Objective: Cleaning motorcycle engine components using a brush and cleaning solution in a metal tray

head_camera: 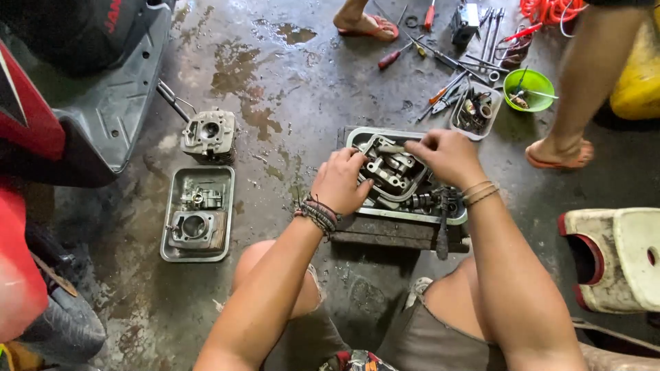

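A metal tray (357, 139) rests on a dark wooden block on the wet concrete floor between my knees. It holds a grey engine head part (389, 171), springs and small pieces. My left hand (338, 182) grips the left side of the part inside the tray. My right hand (443, 156) pinches a small metal piece (389, 148) at the tray's far edge. A dark-handled tool (442, 237) leans over the tray's near right corner.
A second tray (172, 251) at left holds a cylinder and carburettor; another cylinder head (210, 134) sits behind it. A scooter (62, 103) fills the left. Screwdrivers, wrenches, a green bowl (528, 89) and another person's sandalled feet (558, 156) lie beyond. A white stool (619, 257) stands at right.
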